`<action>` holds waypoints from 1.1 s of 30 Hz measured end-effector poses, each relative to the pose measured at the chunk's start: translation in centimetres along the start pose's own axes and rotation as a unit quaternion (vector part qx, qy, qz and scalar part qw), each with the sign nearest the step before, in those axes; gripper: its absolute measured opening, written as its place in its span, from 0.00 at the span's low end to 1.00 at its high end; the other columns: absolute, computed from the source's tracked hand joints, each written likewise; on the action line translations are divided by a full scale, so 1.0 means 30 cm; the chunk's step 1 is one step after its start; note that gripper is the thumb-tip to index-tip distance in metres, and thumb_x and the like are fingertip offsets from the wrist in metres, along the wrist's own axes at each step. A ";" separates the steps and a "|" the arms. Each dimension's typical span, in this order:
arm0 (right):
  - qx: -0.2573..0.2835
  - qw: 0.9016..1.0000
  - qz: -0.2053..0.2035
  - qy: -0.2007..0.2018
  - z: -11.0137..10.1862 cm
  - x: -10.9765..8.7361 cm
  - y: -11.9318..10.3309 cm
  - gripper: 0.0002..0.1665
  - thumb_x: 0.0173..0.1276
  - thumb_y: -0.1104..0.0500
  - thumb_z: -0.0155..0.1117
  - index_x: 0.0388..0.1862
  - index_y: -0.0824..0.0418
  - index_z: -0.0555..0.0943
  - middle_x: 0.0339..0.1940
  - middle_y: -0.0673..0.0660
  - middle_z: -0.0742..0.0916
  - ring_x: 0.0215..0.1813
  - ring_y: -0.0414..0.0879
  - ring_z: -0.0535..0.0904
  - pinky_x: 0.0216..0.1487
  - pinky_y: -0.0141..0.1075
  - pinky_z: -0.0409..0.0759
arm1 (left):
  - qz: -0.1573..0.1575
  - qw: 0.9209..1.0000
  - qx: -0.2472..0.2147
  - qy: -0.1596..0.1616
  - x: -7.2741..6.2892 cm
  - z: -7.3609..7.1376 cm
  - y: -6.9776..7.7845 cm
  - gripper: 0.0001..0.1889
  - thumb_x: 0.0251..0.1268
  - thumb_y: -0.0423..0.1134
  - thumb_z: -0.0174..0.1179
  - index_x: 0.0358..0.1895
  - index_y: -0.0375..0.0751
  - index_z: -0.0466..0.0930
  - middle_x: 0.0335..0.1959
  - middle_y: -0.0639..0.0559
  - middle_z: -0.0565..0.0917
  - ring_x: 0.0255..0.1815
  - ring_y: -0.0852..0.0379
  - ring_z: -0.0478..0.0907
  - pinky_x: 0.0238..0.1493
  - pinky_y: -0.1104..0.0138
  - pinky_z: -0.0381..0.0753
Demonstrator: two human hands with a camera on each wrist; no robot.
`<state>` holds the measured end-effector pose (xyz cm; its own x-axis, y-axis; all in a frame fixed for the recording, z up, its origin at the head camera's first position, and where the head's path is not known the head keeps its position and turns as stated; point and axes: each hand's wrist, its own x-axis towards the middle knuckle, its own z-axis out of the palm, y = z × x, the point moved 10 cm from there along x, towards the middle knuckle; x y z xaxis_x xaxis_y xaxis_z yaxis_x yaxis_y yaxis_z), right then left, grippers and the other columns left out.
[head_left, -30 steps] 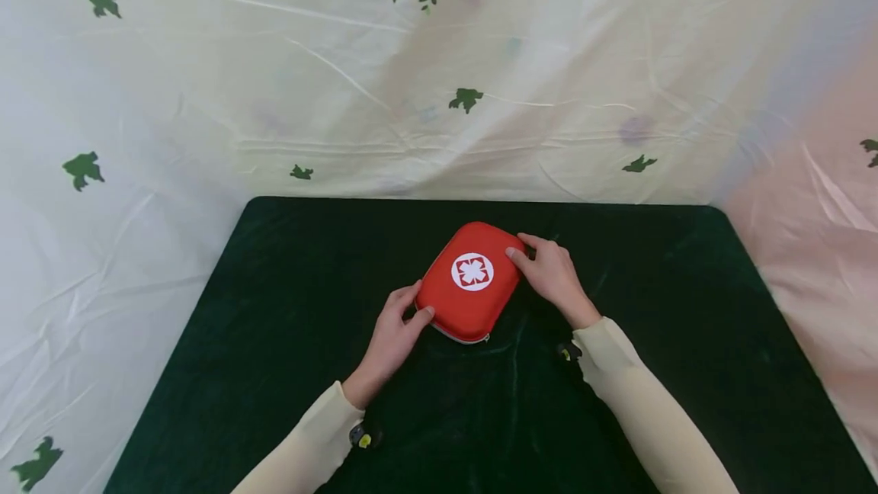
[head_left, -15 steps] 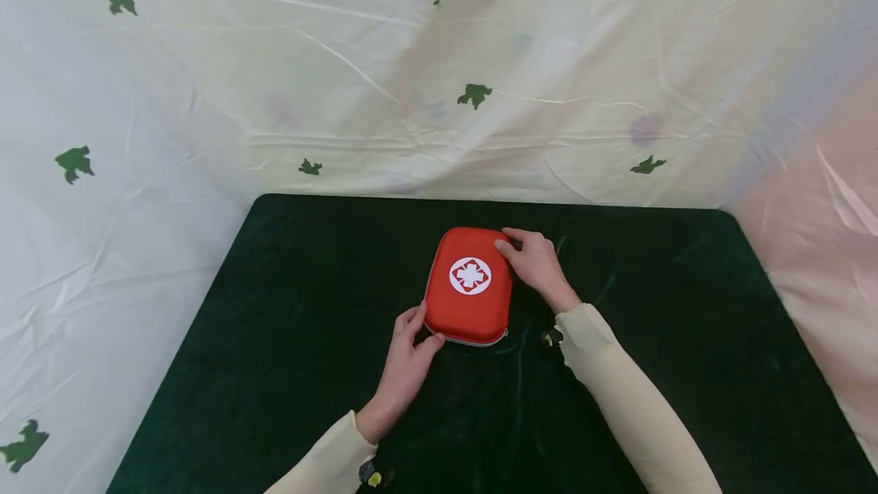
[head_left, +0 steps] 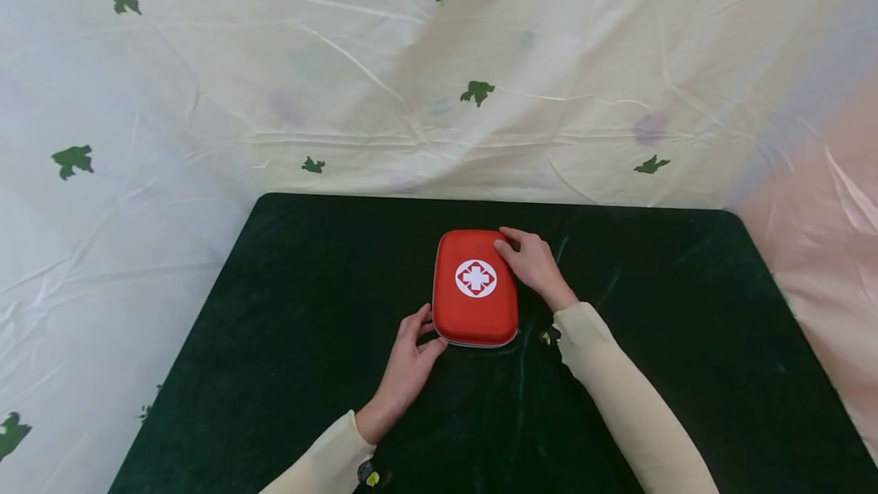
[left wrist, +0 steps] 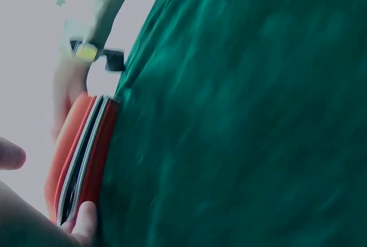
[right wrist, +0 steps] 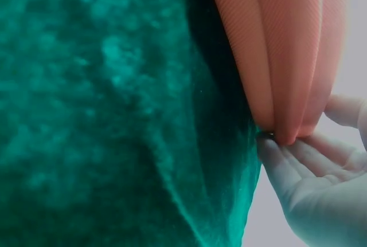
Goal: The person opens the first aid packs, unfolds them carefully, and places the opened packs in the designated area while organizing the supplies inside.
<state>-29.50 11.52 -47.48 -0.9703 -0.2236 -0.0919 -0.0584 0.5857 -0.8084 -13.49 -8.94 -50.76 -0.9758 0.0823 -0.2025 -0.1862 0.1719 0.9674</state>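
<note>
Swung round between the hands since a second ago, the red zip case (head_left: 473, 319) no longer slants; its long sides now run nearly straight away from the person. It lies on the dark green cloth (head_left: 329, 311), its white round emblem (head_left: 476, 278) facing up. Beyond the left hand, the right hand (head_left: 538, 269) pinches the case's far right corner, thumb on top. Nearer the person, the left hand (head_left: 401, 372) is spread at the near left corner, a fingertip touching the edge, thumb apart. Pale sleeves (head_left: 597, 345) cover both forearms.
</note>
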 end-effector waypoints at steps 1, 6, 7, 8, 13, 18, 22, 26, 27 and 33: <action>0.000 1.000 0.000 -0.001 0.002 -0.004 -0.001 0.34 0.82 0.51 0.56 0.80 0.64 0.66 0.71 0.66 0.78 0.58 0.59 0.79 0.62 0.53 0.80 | -0.004 1.000 0.012 0.003 0.013 -0.009 0.001 0.37 0.74 0.43 0.61 0.81 0.40 0.58 0.74 0.46 0.65 0.71 0.46 0.69 0.66 0.52 0.78; -0.031 0.999 -0.024 0.013 0.001 -0.028 -0.017 0.38 0.82 0.48 0.55 0.82 0.65 0.61 0.75 0.66 0.74 0.65 0.60 0.76 0.67 0.55 0.76 | -0.014 0.999 0.053 -0.003 0.093 -0.035 0.023 0.35 0.78 0.49 0.56 0.81 0.40 0.58 0.74 0.46 0.67 0.71 0.46 0.68 0.70 0.47 0.72; -0.040 0.998 -0.033 0.017 0.000 -0.034 -0.025 0.38 0.82 0.48 0.55 0.82 0.65 0.61 0.77 0.66 0.73 0.69 0.60 0.74 0.69 0.56 0.74 | -0.013 0.998 0.053 -0.006 0.110 -0.037 0.028 0.35 0.79 0.51 0.55 0.82 0.40 0.58 0.74 0.45 0.67 0.72 0.46 0.68 0.71 0.46 0.71; -0.051 0.998 -0.043 0.021 -0.001 -0.040 -0.032 0.38 0.82 0.47 0.55 0.81 0.66 0.61 0.78 0.65 0.71 0.72 0.60 0.72 0.71 0.56 0.72 | -0.012 0.998 0.053 -0.010 0.124 -0.039 0.034 0.35 0.79 0.52 0.54 0.81 0.39 0.58 0.75 0.45 0.66 0.72 0.46 0.68 0.72 0.45 0.70; -0.077 0.994 -0.077 0.020 -0.001 -0.080 -0.067 0.39 0.81 0.47 0.57 0.81 0.66 0.63 0.81 0.64 0.67 0.79 0.62 0.64 0.74 0.59 0.67 | -0.006 0.999 0.034 -0.025 0.170 -0.044 0.055 0.36 0.81 0.58 0.48 0.79 0.36 0.63 0.75 0.42 0.67 0.70 0.45 0.69 0.71 0.46 0.71; -0.085 0.992 -0.093 0.012 -0.013 -0.126 -0.085 0.38 0.80 0.47 0.57 0.81 0.64 0.64 0.81 0.64 0.67 0.81 0.64 0.60 0.74 0.63 0.65 | 0.017 1.000 0.010 -0.020 0.178 -0.051 0.084 0.33 0.84 0.58 0.42 0.75 0.36 0.70 0.75 0.40 0.68 0.73 0.44 0.67 0.70 0.46 0.72; -0.085 0.991 -0.100 0.011 -0.026 -0.163 -0.094 0.39 0.80 0.47 0.58 0.81 0.63 0.63 0.82 0.62 0.66 0.82 0.63 0.58 0.73 0.64 0.66 | 0.017 1.000 -0.011 -0.011 0.179 -0.061 0.106 0.33 0.83 0.62 0.39 0.74 0.42 0.72 0.80 0.44 0.63 0.79 0.44 0.59 0.75 0.43 0.63; -0.083 0.990 -0.111 0.016 -0.035 -0.204 -0.107 0.38 0.79 0.47 0.59 0.81 0.61 0.65 0.83 0.58 0.65 0.82 0.61 0.57 0.73 0.63 0.66 | 0.034 0.999 0.014 -0.008 0.200 -0.071 0.125 0.36 0.82 0.67 0.34 0.73 0.47 0.75 0.82 0.49 0.62 0.82 0.44 0.55 0.77 0.43 0.60; -0.084 0.990 -0.114 0.016 -0.034 -0.214 -0.110 0.38 0.79 0.47 0.59 0.81 0.61 0.65 0.83 0.58 0.65 0.83 0.60 0.57 0.73 0.63 0.66 | 0.046 0.999 0.015 -0.010 0.204 -0.072 0.134 0.36 0.82 0.67 0.32 0.73 0.47 0.76 0.82 0.49 0.62 0.82 0.43 0.54 0.77 0.42 0.59; -0.087 0.987 -0.137 0.016 -0.026 -0.280 -0.153 0.40 0.78 0.42 0.59 0.82 0.56 0.65 0.83 0.55 0.65 0.83 0.59 0.55 0.72 0.65 0.66 | 0.105 0.994 0.018 -0.038 0.242 -0.056 0.168 0.35 0.82 0.67 0.30 0.72 0.53 0.78 0.82 0.53 0.62 0.84 0.43 0.49 0.77 0.34 0.46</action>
<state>-21.25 11.32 -42.56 -0.9193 -0.3694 0.1360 -0.3559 0.6324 -0.6880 -21.70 -9.14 -47.11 -0.9808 0.1946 -0.0093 0.0261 0.1785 0.9836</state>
